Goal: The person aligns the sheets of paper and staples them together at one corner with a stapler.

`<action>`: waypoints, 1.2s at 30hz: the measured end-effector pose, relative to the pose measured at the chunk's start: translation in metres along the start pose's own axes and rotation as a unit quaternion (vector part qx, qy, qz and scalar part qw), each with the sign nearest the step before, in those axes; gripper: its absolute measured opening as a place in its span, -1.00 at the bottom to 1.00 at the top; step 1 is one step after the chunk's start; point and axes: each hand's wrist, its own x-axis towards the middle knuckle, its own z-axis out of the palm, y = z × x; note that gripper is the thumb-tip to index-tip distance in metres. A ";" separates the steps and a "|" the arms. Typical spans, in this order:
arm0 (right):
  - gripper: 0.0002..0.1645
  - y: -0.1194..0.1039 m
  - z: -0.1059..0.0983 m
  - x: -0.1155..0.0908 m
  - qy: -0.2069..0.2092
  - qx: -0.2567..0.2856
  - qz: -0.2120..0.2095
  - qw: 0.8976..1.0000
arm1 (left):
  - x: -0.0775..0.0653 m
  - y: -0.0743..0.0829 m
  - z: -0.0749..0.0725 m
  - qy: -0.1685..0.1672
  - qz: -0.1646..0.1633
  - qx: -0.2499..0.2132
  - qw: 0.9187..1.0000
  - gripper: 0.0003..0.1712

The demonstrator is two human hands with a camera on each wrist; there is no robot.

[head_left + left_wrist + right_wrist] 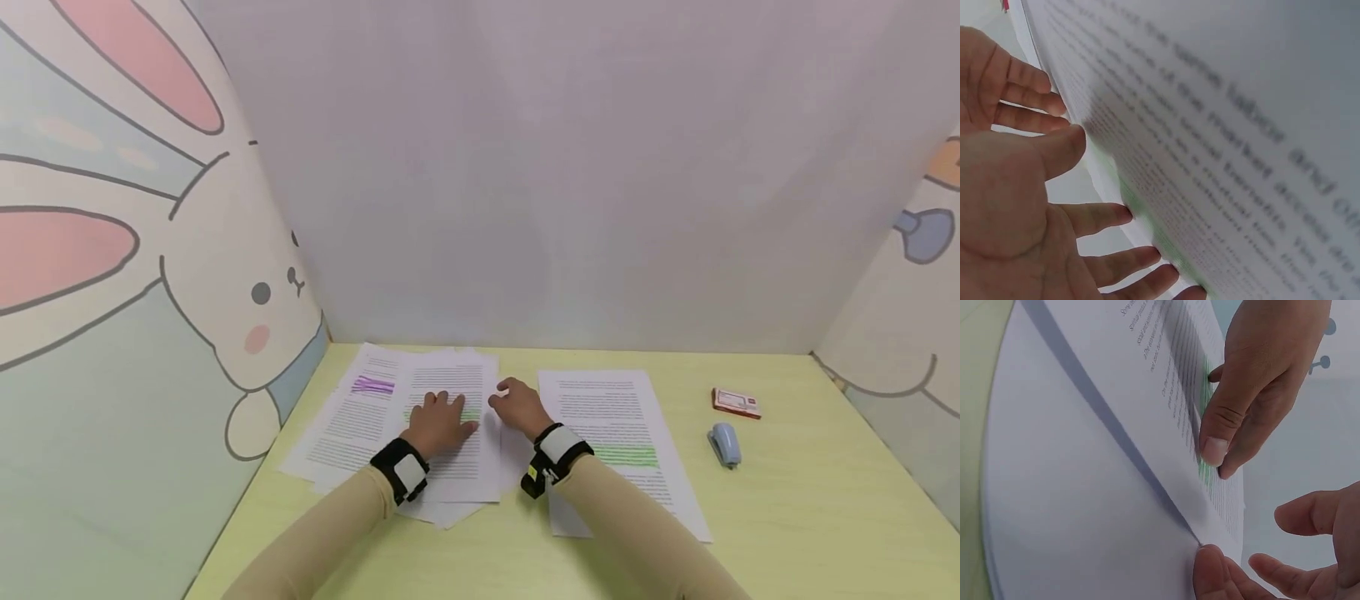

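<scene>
My left hand [441,423] rests on the printed top sheet [450,479] of a loose spread of papers, with its fingers spread over a green highlighted band. My right hand [522,407] is at that sheet's right edge. In the right wrist view, one fingertip [1210,569] touches the edge, while the other visible digits stand apart from it. A narrow shadow runs along the sheet's edge above the paper beneath. Another printed sheet [600,400] with a green band lies under my right forearm, partly hidden by it.
Papers with a purple highlighted patch [372,385] fan out at the left. On the right side of the yellow table [810,500] are a small red and white box [736,403] and a blue-grey stapler [724,444]. A pale curtain [555,208] hangs behind, with cartoon-printed panels at both sides.
</scene>
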 end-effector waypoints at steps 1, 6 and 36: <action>-0.48 0.001 -0.001 0.001 0.001 0.000 0.000 1.000 | 0.001 0.000 -0.002 -0.004 0.001 -0.007 1.000 -0.30; -0.47 0.003 -0.006 0.003 0.006 0.002 0.010 1.000 | 0.006 -0.021 -0.026 -0.012 -0.013 -0.092 0.996 -0.38; -0.60 0.003 -0.014 0.016 -0.009 0.153 0.108 0.982 | 0.015 -0.131 -0.054 -0.104 -0.215 -0.397 0.886 -0.65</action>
